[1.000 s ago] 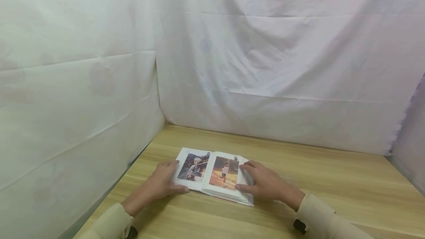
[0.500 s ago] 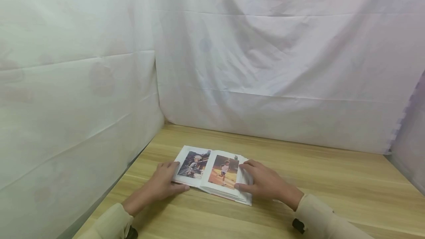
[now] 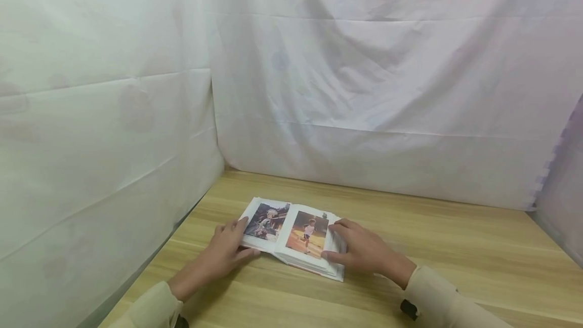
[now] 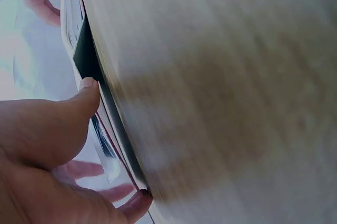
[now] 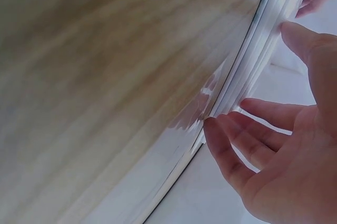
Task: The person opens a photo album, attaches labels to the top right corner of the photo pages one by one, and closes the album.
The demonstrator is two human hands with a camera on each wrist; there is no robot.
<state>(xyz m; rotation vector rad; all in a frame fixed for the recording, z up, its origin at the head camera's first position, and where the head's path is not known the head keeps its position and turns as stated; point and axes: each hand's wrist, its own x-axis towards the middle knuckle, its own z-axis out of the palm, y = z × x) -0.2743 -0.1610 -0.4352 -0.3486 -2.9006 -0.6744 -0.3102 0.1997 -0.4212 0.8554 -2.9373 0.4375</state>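
Observation:
A photo album (image 3: 281, 234) lies spread on the wooden table, one photo on each facing page. On the left page is a person in a helmet; the right page has a runner. My left hand (image 3: 223, 252) holds the album's left side, fingers at the outer edge and thumb at the near edge. In the left wrist view, a fingertip (image 4: 139, 205) reaches the cover's lower edge by the table. My right hand (image 3: 366, 249) rests at the right side, thumb and index finger apart on the page. The right wrist view shows loosely bent fingers (image 5: 231, 169) touching the page edges.
The pale wood table (image 3: 455, 262) extends far to the right. White cloth hangs behind it (image 3: 387, 90) and along the left side (image 3: 105, 115). A dark band (image 3: 409, 310) shows under the right sleeve.
The album's left side has slid slightly away from me, and its near right corner has shifted a little left. My left hand has moved slightly forward; the right hand has barely moved.

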